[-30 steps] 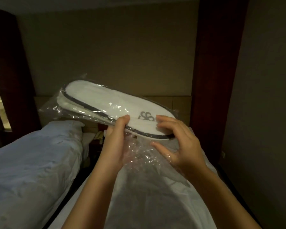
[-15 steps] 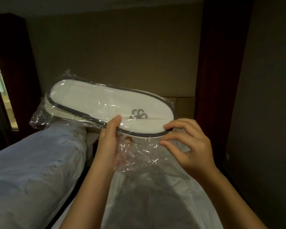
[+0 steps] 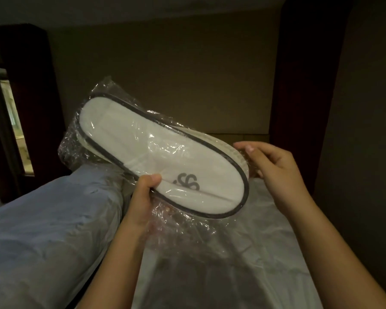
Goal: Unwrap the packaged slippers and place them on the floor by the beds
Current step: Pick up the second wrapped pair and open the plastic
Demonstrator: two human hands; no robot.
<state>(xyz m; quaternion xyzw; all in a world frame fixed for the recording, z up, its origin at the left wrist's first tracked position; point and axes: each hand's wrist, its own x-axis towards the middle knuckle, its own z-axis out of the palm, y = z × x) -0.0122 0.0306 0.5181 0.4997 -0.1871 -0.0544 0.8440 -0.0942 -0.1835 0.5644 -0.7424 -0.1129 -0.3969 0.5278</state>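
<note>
A pair of flat white slippers (image 3: 147, 150) with dark edging and a grey logo sits sealed inside a crinkled clear plastic bag (image 3: 183, 228), held up in the air in front of me. My left hand (image 3: 143, 197) grips the package at its near edge, thumb on top beside the logo. My right hand (image 3: 274, 166) holds the package's right end, fingertips pinching the plastic at the toe. The bag's loose end hangs below the slippers.
Two beds lie below: one with bluish bedding (image 3: 45, 230) on the left, one with white sheets (image 3: 254, 264) under my arms. A narrow dark gap (image 3: 94, 277) runs between them. Dark wooden panels (image 3: 308, 85) flank the beige wall; a window (image 3: 13, 126) is at left.
The package has tilted so its flat top faces me more, and it has shifted to the right. My right hand moved from the near toe edge to the far right end.
</note>
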